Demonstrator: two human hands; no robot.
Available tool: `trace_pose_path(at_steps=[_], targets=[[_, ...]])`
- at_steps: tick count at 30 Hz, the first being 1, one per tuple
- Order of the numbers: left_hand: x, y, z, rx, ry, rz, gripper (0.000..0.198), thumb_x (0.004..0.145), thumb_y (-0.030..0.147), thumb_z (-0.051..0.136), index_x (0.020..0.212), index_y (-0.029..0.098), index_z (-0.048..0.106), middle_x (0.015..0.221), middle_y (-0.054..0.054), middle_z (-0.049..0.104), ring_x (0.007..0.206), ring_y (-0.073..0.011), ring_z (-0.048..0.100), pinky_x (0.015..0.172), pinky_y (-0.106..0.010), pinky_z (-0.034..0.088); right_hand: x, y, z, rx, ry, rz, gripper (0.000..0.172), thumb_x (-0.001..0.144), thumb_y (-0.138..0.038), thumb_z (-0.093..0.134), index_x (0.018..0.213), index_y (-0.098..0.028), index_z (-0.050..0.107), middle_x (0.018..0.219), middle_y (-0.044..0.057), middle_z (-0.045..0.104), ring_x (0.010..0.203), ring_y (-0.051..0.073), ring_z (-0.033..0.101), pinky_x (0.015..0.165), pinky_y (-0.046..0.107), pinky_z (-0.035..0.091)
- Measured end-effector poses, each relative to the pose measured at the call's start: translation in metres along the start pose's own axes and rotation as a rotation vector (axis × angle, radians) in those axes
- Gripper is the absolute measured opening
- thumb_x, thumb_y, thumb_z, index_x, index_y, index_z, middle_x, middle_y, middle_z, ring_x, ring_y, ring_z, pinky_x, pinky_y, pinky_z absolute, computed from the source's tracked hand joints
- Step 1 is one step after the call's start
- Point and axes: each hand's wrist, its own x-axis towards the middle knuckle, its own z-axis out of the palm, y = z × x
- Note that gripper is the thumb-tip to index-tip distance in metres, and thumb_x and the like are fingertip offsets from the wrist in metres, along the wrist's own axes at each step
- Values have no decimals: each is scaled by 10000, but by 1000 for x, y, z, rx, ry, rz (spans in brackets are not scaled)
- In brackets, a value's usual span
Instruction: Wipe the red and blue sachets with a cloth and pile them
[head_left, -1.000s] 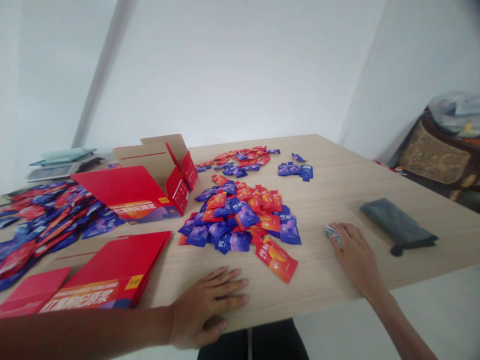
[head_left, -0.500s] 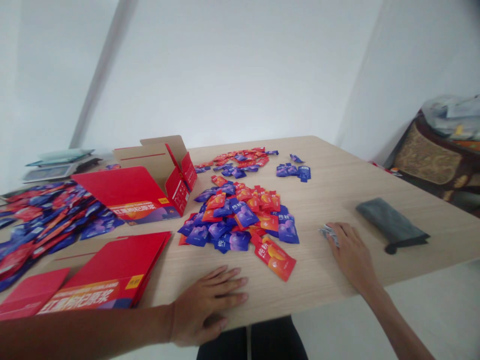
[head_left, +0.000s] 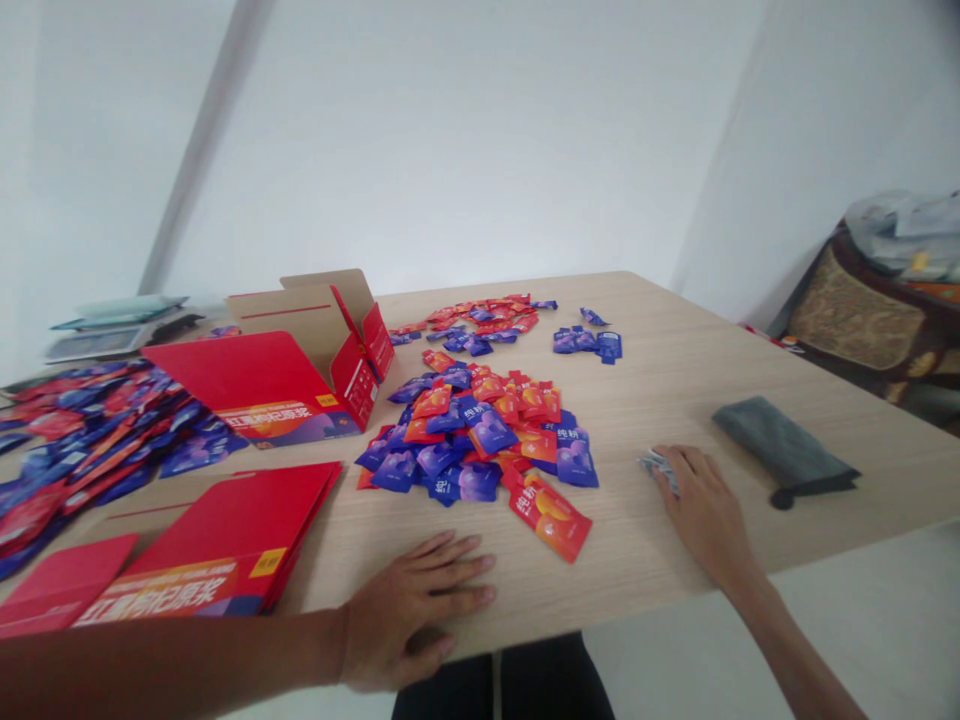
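Note:
My left hand (head_left: 420, 610) lies flat on the wooden table near its front edge, fingers spread and nothing under them that I can see. Ahead of it is a heap of small red and purple sachets (head_left: 480, 430). One orange-red sachet (head_left: 551, 515) lies at the heap's near right edge. My right hand (head_left: 697, 500) rests on the table further right, its fingers closed over a small crumpled silvery-grey wad (head_left: 660, 468), mostly hidden, whose exact kind I cannot make out. Beyond that hand lies a dark grey pouch (head_left: 780, 445) with a black cord end.
An open red carton (head_left: 262, 380) stands at the left, with a folded red carton (head_left: 217, 540) nearer me. Many sachets (head_left: 90, 440) pile up at far left. More sachets (head_left: 487, 322) lie at the back, with a few purple ones (head_left: 589, 340) to their right. A patterned chair (head_left: 847, 300) stands beyond the table.

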Motion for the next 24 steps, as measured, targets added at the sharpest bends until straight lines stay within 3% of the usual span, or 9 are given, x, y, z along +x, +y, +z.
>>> trace_pose_path(at_steps=[24], targets=[[4,1,-2,-20,3,13,644,1040,362,492,1659,324,319,1730,-11,297,1618,-294,210,1331,-523,164,3,-4,-9,-24,-49,38,346,1041,-349,412,1258,-196,634,1175,157,658,1106,313,577,920,443,497]])
